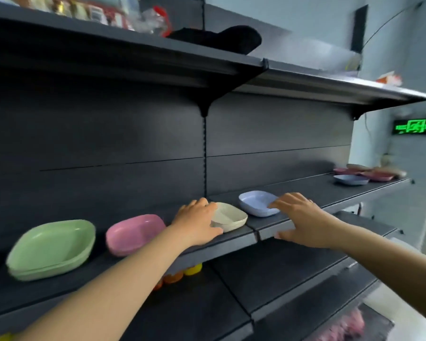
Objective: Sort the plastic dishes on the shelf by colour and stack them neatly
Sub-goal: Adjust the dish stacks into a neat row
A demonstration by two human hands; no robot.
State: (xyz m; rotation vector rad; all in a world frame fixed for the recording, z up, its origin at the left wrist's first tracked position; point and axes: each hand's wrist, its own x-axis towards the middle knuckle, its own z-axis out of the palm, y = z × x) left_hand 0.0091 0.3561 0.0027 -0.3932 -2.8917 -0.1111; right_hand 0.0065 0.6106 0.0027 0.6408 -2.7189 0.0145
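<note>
On the dark shelf (pixel 231 239) stand, from left to right, a green stack of dishes (pixel 52 247), a pink dish (pixel 133 232), a cream dish (pixel 231 217) and a light blue dish (pixel 256 201). My left hand (pixel 197 222) grips the left edge of the cream dish, fingers over its rim and thumb at the front. My right hand (pixel 298 217) hovers spread beside the blue dish, fingertips at its right rim, thumb near the shelf's front edge. Far right lies a mixed group of pink, blue and beige dishes (pixel 364 174).
An upper shelf (pixel 256 70) overhangs, bearing a black cloth (pixel 221 38) and packaged goods. A lower shelf holds orange and yellow lids (pixel 182 274). A green exit sign (pixel 415 126) glows on the right wall.
</note>
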